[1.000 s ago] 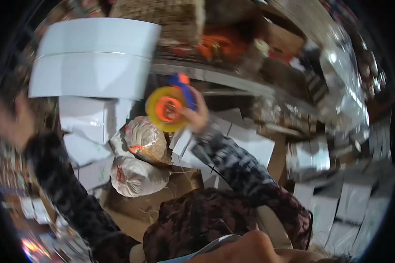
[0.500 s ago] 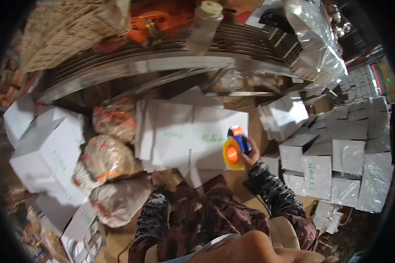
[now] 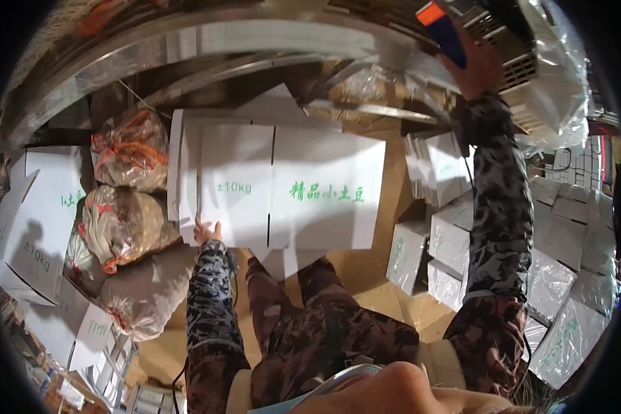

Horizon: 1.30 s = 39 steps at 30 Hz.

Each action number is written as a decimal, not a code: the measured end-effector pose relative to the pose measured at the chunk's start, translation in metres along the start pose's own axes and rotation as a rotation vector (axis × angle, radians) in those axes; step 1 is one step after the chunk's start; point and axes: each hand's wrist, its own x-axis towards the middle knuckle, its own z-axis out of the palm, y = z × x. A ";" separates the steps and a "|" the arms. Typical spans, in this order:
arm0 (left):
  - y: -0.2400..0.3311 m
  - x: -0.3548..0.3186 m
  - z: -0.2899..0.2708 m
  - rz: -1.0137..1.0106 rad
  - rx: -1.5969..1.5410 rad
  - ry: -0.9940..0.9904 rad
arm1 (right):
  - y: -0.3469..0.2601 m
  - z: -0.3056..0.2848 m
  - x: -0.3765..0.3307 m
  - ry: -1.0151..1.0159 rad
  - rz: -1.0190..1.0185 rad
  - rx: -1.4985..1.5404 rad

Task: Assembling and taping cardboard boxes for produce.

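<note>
A flattened white cardboard carton (image 3: 238, 155) with green print lies in front of me, on top of other flat white sheets. My left hand (image 3: 207, 233) is at its lower left corner, fingers apart and touching the edge. My right hand (image 3: 477, 67) is stretched far forward and to the right, beside a slatted crate on the bench. It is closed round a tape dispenser (image 3: 445, 40) with a blue body and an orange end. The dispenser's tape roll is hidden from view.
Tied clear bags (image 3: 132, 224) of brownish contents and white cartons (image 3: 45, 228) stand on the left. On the right are stacked white flat cartons (image 3: 438, 165) and plastic-wrapped boxes (image 3: 559, 276). A metal-edged bench (image 3: 255, 45) crosses the far side, with a slatted crate (image 3: 521, 72).
My right hand has carried the tape dispenser forward and right, from above the carton to the bench. My left hand now rests at the carton's corner. The view has shifted.
</note>
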 end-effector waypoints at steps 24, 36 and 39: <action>-0.060 -0.190 -0.282 0.818 0.100 -0.142 | -0.086 -0.033 -0.448 -0.160 1.072 1.949; -0.003 -0.200 -0.304 1.166 0.326 -0.488 | -0.199 -0.055 -0.274 -0.025 1.443 1.893; 0.012 -0.209 -0.300 1.213 0.322 -0.512 | -0.198 -0.053 -0.274 -0.036 1.452 1.876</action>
